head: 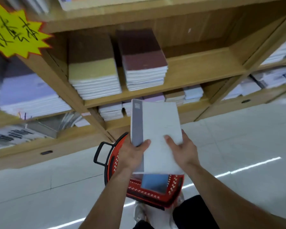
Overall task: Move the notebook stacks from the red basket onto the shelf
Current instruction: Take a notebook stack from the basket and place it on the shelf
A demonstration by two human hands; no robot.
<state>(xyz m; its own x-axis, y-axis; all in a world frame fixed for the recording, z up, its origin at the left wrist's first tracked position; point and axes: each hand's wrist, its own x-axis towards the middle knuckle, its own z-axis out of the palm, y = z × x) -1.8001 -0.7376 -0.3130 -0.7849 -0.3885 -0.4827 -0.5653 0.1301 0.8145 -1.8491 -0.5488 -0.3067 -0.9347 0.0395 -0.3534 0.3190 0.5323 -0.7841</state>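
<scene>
Gripping notebook stack [157,129] w/ left hand [132,153] + right hand [183,150], fingers [145,143] curled round it; not yet on shelf [196,70], more in red basket [149,195].

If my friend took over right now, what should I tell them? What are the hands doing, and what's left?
Left hand: grips the notebook stack at its grey spine side.
Right hand: holds the same stack's other side, thumb on top.
The stack is in the air above the red basket, not yet on the shelf.
Done: a yellow-topped stack and a maroon-topped stack lie side by side on the shelf.
Left: set this stack down, probably on the bare board to their right; a blue notebook is still in the basket.
</scene>
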